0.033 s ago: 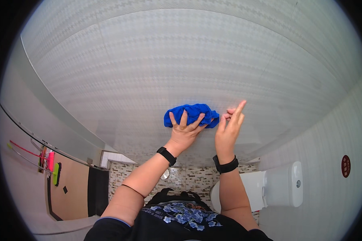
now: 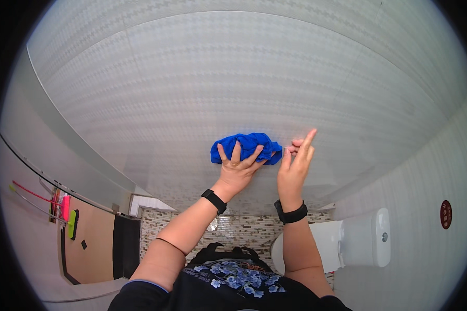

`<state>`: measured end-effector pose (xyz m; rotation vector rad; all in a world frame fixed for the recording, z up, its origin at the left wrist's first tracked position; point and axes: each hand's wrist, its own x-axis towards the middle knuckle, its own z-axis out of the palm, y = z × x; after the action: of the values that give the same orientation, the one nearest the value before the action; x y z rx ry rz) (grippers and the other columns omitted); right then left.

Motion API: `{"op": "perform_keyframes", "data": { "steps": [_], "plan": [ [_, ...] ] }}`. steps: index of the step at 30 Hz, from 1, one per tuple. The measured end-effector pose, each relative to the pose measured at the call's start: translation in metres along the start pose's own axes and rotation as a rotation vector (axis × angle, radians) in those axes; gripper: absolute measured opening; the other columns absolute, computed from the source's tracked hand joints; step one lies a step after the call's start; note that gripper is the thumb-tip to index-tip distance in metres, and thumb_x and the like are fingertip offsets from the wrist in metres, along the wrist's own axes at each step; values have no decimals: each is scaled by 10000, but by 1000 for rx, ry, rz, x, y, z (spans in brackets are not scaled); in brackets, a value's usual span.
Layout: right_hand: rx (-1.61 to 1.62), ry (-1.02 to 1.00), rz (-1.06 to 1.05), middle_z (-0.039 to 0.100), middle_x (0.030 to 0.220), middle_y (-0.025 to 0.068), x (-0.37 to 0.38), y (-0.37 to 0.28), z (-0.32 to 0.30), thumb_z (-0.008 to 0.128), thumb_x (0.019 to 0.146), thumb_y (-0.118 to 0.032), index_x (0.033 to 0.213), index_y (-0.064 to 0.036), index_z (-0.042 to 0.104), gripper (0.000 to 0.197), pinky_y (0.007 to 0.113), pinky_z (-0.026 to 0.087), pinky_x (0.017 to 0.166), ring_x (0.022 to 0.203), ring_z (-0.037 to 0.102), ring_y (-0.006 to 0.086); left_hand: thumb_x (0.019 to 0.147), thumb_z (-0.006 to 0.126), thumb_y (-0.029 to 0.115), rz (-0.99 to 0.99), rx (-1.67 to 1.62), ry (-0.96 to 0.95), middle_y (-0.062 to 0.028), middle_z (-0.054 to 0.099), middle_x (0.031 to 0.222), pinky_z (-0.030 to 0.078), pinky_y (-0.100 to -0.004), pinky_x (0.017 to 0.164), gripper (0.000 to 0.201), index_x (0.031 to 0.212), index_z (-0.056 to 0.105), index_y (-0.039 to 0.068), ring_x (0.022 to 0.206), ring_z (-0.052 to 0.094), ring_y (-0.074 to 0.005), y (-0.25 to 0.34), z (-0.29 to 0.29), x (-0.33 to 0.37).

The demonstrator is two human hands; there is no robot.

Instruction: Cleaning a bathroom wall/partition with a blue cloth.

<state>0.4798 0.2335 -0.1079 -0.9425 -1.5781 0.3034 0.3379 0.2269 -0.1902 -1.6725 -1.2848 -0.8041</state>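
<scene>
A crumpled blue cloth (image 2: 246,140) lies against the light grey patterned wall (image 2: 218,78) in front of me. Spread over it, the fingers of my left hand (image 2: 236,173) press the cloth to that surface. Just right of the cloth is my right hand (image 2: 294,168), holding nothing that I can see. Its index finger is stretched upward while the other fingers bend in part. Whether that fingertip touches the wall, I cannot tell. Both wrists wear black bands.
Lower right stands a white toilet (image 2: 360,241) beside my right forearm. Mosaic tiles cover the floor (image 2: 155,223), with a round metal drain (image 2: 213,225). A glass panel (image 2: 62,114) curves along the left. Beyond it hang a pink brush (image 2: 66,207) and a green one (image 2: 71,228). The right wall bears a dark red oval sign (image 2: 445,214).
</scene>
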Motion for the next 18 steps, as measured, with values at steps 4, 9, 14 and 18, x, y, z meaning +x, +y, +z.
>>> {"op": "perform_keyframes", "data": {
  "steps": [4, 9, 14, 18],
  "plan": [
    [78, -3, 8, 462, 1050, 125, 0, -1, -13, 462, 830, 120, 1457, -23, 170, 706, 312, 453, 807, 842, 510, 185, 798, 586, 302, -41, 18, 13, 64, 236, 1492, 60, -704, 1024, 525, 1297, 478, 424, 1355, 155, -377, 5, -15, 42],
    [71, 77, 47, 487, 1069, 138, 1, 4, -37, 461, 829, 124, 1427, -38, 278, 646, 317, 464, 799, 868, 543, 193, 753, 657, 314, -100, -36, 187, 19, 286, 1476, 35, -683, 1037, 510, 1244, 547, 397, 1328, 222, -407, 10, -34, 134],
    [68, 144, 74, 511, 1057, 141, 0, 5, -57, 456, 849, 112, 1401, -27, 326, 584, 314, 475, 782, 875, 585, 201, 741, 682, 311, -168, -13, 306, -14, 270, 1480, 9, -654, 1053, 511, 1231, 565, 393, 1333, 202, -416, 21, -34, 170],
    [94, 148, 65, 523, 1051, 143, -2, 8, -63, 453, 856, 106, 1389, -20, 347, 557, 315, 477, 781, 882, 592, 202, 743, 681, 334, -125, 15, 264, -2, 268, 1478, 25, -664, 1049, 499, 1224, 568, 400, 1331, 198, -410, 30, -22, 143]
  ]
}}
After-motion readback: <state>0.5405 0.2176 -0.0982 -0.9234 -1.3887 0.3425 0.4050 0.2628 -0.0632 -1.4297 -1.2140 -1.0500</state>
